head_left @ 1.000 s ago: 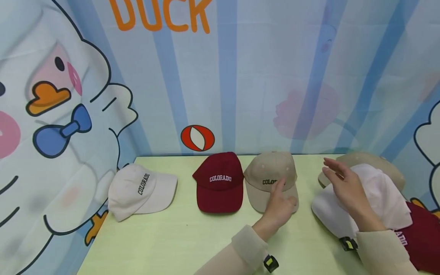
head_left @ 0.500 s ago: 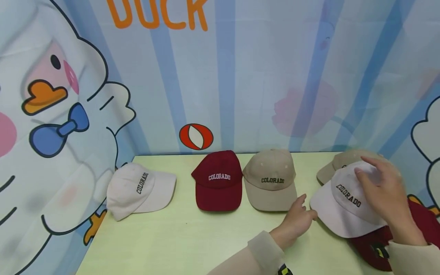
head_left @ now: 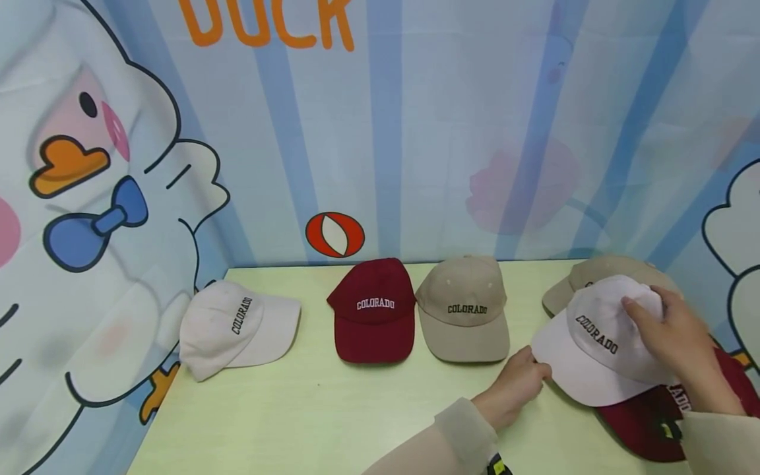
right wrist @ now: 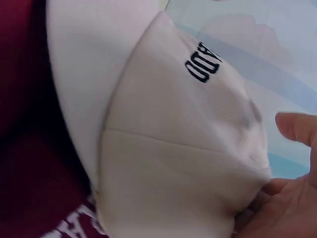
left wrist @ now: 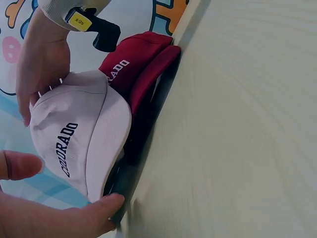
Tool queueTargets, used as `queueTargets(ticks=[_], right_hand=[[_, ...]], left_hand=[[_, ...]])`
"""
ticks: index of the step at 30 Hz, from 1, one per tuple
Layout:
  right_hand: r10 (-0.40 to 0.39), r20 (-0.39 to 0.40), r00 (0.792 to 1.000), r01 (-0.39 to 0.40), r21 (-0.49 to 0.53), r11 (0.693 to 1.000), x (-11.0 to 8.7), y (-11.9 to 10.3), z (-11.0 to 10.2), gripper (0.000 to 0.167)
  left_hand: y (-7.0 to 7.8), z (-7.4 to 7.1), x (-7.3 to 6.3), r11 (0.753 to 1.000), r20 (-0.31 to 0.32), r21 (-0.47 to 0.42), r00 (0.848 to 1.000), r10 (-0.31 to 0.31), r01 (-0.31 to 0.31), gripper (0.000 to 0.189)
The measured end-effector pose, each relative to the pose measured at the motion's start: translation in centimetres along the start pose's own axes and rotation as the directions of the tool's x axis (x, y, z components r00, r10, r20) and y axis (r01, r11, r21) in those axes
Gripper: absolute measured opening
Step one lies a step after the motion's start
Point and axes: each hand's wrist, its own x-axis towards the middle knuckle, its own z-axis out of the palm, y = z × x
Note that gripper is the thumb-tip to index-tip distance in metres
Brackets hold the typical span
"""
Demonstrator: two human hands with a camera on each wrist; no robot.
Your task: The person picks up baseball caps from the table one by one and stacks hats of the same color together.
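A white COLORADO baseball cap (head_left: pixel 600 343) overlaps other caps at the right. My right hand (head_left: pixel 683 336) is at the back of its crown. In the right wrist view, the fingers (right wrist: pixel 277 208) curl against the white cap (right wrist: pixel 168 173), and the thumb stands away from the cloth. At the front edge of the brim is my left hand (head_left: pixel 513 382). Its lower digit (left wrist: pixel 99 213) touches the white cap's brim (left wrist: pixel 110 144) from below, while another fingertip stays raised above it. Partly under the white cap lies a maroon cap (head_left: pixel 641 422); a beige cap (head_left: pixel 572 284) shows behind.
A second maroon cap (head_left: pixel 375 316) and a second beige cap (head_left: pixel 466 313) sit side by side, brims toward me. Farther left, another white cap (head_left: pixel 237 330) faces right. The pale table (head_left: pixel 332 422) meets a printed duck backdrop (head_left: pixel 427 132) at its back edge.
My left hand has left the middle beige cap and moved right to the white cap's brim. My right hand has swung right, off the front of the crown, to its back.
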Motion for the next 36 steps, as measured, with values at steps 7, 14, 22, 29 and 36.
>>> queueTargets(ticks=[7,14,22,29,36], right_hand=[[-0.035,0.010,0.999,0.034,0.107,0.994,0.1,0.5,-0.2,0.071],[-0.036,-0.022,0.999,0.039,0.180,0.983,-0.5,-0.6,0.1,0.070],[0.110,-0.074,0.991,-0.084,0.291,0.953,-0.9,-2.5,0.5,0.070],[0.069,-0.090,0.994,-0.033,0.345,0.938,-1.4,-3.9,0.5,0.059],[-0.020,-0.099,0.995,0.053,0.344,0.937,-2.2,-5.4,0.7,0.057]], left_hand=[[0.1,0.0,-0.1,0.993,0.037,-0.117,0.999,0.000,0.004,0.069],[0.3,-0.6,-0.6,0.993,0.065,-0.118,0.998,0.008,0.000,0.081],[1.1,-1.3,-1.9,0.993,0.035,-0.112,0.999,0.033,-0.029,0.078],[1.1,-2.2,-2.5,0.991,0.000,-0.129,0.999,0.037,-0.037,0.070],[1.3,-3.6,-2.9,0.995,-0.025,-0.096,0.999,0.039,-0.041,0.062]])
